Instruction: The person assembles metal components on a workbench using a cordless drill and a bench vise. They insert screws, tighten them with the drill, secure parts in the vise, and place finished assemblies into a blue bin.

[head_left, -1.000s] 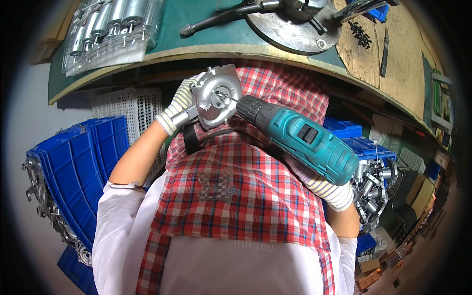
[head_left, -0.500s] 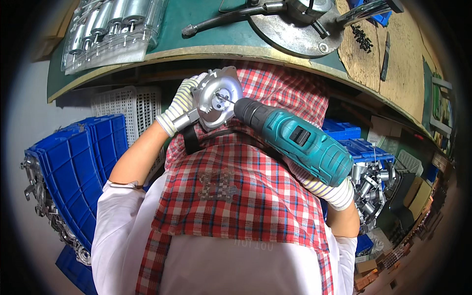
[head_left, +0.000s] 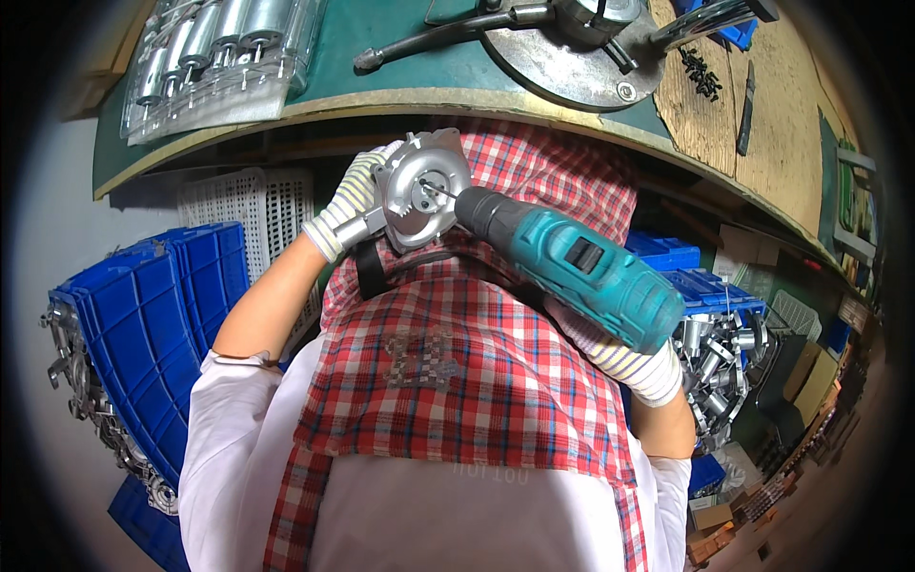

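My left hand point(head_left: 355, 197), in a striped knit glove, grips a round silver metal housing point(head_left: 410, 214) from its left side, over my lap. A short pipe-like stub on the housing points toward my wrist. My right hand point(head_left: 600, 348), gloved the same way, is closed around the handle of a teal cordless drill point(head_left: 596, 275); the drill body hides most of its fingers. From the black chuck point(head_left: 488, 214) a thin bit reaches left to the small plate at the housing's centre. Whether the bit sits in a screw is too small to tell.
On the green bench lie cylindrical motors point(head_left: 195, 48) in a clear tray and a heavy round metal fixture point(head_left: 577, 67) with a lever. Black screws point(head_left: 701, 74) and a knife point(head_left: 746, 110) rest at right. Blue crates point(head_left: 143, 315) and metal parts point(head_left: 720, 367) flank me.
The drill's rear end has shifted very slightly upward and left, and my right hand with it. The housing and my left hand stay almost in place.
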### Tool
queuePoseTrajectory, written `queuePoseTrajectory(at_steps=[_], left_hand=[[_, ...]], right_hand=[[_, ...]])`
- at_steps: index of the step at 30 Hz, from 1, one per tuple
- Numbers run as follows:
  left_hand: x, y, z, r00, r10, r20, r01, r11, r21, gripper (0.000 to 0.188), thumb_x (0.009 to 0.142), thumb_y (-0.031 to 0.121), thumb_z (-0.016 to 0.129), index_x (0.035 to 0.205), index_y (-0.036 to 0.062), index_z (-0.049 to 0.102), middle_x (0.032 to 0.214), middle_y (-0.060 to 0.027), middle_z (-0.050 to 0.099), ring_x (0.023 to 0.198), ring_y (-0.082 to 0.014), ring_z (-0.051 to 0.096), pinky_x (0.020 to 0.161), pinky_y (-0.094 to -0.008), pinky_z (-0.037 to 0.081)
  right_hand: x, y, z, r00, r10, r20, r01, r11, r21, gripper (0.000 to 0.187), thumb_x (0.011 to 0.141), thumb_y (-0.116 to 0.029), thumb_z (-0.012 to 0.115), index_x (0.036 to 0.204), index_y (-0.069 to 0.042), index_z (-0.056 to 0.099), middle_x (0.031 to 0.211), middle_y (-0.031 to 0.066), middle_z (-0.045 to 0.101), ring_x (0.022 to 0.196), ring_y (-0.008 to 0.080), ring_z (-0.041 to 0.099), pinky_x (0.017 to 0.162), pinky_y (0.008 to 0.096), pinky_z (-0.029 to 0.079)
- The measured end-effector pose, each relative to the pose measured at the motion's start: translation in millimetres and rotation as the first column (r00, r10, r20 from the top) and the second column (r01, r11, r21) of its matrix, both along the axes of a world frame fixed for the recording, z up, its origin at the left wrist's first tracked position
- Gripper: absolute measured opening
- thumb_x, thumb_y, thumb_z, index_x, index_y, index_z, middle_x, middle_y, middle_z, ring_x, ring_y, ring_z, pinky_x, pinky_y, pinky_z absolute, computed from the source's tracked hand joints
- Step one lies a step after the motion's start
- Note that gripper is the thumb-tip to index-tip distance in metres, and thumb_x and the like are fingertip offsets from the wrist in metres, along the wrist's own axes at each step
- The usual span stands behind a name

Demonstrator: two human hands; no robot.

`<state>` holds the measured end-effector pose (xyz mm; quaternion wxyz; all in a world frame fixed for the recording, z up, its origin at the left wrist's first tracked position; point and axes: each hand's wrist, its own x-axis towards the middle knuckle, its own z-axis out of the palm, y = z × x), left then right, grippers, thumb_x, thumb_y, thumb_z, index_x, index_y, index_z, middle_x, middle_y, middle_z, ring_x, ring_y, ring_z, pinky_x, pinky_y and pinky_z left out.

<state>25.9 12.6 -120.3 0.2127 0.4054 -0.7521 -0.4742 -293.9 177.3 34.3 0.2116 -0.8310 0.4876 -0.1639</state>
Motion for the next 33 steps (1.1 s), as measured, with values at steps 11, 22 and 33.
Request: queuePoseTrajectory(at_steps=[11, 22, 33], left_hand=[[-1, -5, 7, 0.999, -0.047, 0.017, 0.047, 0.999, 0.017, 0.058, 0.079, 0.009, 0.078, 0.133, 0.0015, 0.059, 0.118, -0.0063, 0.069, 0.104, -0.0094, 0.060, 0.093, -0.0274, 0.051], [-4, -4, 6, 0.999, 0.026, -0.037, -0.020, 0.989, 0.146, 0.047, 0.081, 0.005, 0.075, 0.126, 0.0027, 0.062, 0.113, -0.0055, 0.069, 0.101, -0.0090, 0.061, 0.091, -0.0271, 0.051], [-7, -1, 32, 0.902, 0.258, -0.345, 0.002, 0.798, 0.602, 0.033, 0.094, 0.007, 0.067, 0.126, 0.0050, 0.063, 0.113, -0.0009, 0.069, 0.100, -0.0082, 0.062, 0.090, -0.0266, 0.053]], right_hand=[[-10, 10, -10, 0.992, -0.028, 0.120, 0.008, 0.986, 0.165, 0.034, 0.089, -0.014, 0.074, 0.123, -0.016, 0.071, 0.120, 0.0050, 0.070, 0.109, 0.0243, 0.067, 0.093, 0.0376, 0.053], [-27, 17, -20, 0.927, -0.239, 0.289, 0.011, 0.787, 0.617, 0.036, 0.089, -0.017, 0.069, 0.125, -0.017, 0.067, 0.117, 0.0066, 0.069, 0.103, 0.0239, 0.067, 0.090, 0.0354, 0.055], [-24, 19, 14, 0.900, -0.265, 0.346, 0.131, 0.922, 0.365, 0.046, 0.081, -0.008, 0.082, 0.125, -0.012, 0.068, 0.126, 0.0086, 0.068, 0.111, 0.0246, 0.066, 0.094, 0.0381, 0.054]])
